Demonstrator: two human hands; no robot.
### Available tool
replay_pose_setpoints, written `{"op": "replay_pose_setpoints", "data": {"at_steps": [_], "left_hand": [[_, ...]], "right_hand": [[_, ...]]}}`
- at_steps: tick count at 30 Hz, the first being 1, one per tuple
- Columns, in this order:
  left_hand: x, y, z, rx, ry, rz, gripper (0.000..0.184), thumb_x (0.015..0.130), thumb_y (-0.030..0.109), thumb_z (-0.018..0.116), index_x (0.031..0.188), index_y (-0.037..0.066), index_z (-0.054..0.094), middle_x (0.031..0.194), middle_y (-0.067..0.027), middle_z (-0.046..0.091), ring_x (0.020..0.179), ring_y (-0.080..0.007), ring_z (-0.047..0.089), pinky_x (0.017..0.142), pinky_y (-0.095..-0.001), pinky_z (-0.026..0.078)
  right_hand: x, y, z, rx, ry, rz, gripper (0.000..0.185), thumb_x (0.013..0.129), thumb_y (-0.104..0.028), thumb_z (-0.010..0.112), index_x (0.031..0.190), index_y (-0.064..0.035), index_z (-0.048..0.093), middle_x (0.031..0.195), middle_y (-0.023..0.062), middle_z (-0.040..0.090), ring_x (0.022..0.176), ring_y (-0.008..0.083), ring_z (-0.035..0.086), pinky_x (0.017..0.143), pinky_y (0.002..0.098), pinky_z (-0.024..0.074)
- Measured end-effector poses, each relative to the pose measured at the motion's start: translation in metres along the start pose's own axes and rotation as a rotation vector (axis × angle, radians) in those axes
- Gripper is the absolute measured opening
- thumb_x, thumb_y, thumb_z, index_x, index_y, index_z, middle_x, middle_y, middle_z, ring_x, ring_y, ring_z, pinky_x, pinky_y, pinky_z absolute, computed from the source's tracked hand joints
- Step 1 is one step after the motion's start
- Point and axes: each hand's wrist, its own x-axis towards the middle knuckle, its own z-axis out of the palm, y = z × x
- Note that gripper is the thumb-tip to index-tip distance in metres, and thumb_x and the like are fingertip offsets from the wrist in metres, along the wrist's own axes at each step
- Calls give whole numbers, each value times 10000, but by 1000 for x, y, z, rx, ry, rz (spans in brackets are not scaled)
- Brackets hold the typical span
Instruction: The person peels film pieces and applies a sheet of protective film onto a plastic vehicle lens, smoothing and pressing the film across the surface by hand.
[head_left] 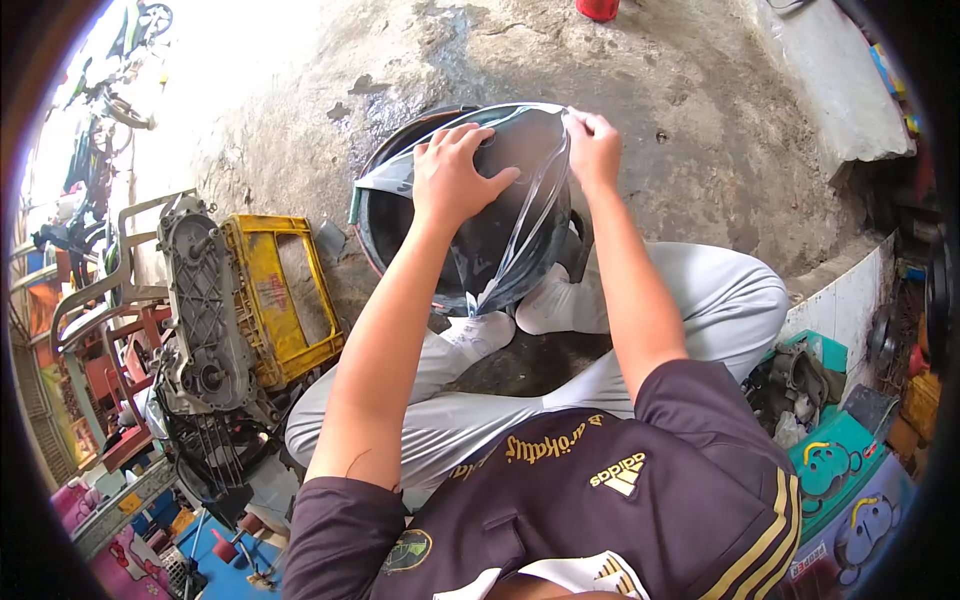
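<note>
My clear plastic sheet (537,148) stretches across the black basin (378,240) at my feet on the concrete floor (700,105). One corner points left to the rim and another down toward my shoes; its long edges fan out from the upper right, where my right hand (594,145) pinches it in a narrow grip, forearm slanting up. My left hand (458,175) lies palm down over the sheet, grip wide, thumb pointing right.
</note>
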Motion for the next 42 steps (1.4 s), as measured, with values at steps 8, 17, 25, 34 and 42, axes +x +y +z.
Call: {"op": "replay_pose_setpoints", "data": {"at_steps": [8,17,25,34,42], "left_hand": [[1,1,-1,-11,22,12,638,745,487,866,1247,118,728,1369,-97,682,1337,-290,582,1139,-482,381],[-1,-1,0,1,9,-5,647,754,503,856,1258,119,726,1372,-92,681,1346,-283,575,1142,-485,376],[0,-1,1,-7,18,-5,643,754,502,858,1254,120,725,1366,-77,687,1335,-283,586,1136,-489,384],[-2,-1,0,-15,45,2,641,724,487,867,1237,127,731,1337,-73,696,1311,-277,590,1112,-487,393],[0,0,-4,-35,-5,-16,665,740,503,869,1269,126,727,1370,-79,684,1343,-289,575,1142,-480,379]], "right_hand": [[-89,-32,-29,24,-3,16,192,943,-138,734,1078,-14,791,904,131,712,784,233,678,729,353,521],[1,-9,-5,378,-113,340,258,965,-116,728,1172,33,763,1047,52,778,941,116,686,853,267,529],[-85,-25,-32,8,-23,73,209,944,-145,739,1083,1,796,929,133,765,804,173,697,767,304,533],[28,-6,2,253,-138,239,259,915,-153,766,1086,41,783,982,76,793,828,124,687,760,281,529],[-86,-17,-28,18,-31,74,248,930,-156,760,1109,14,785,909,108,729,817,160,674,757,310,521]]}}
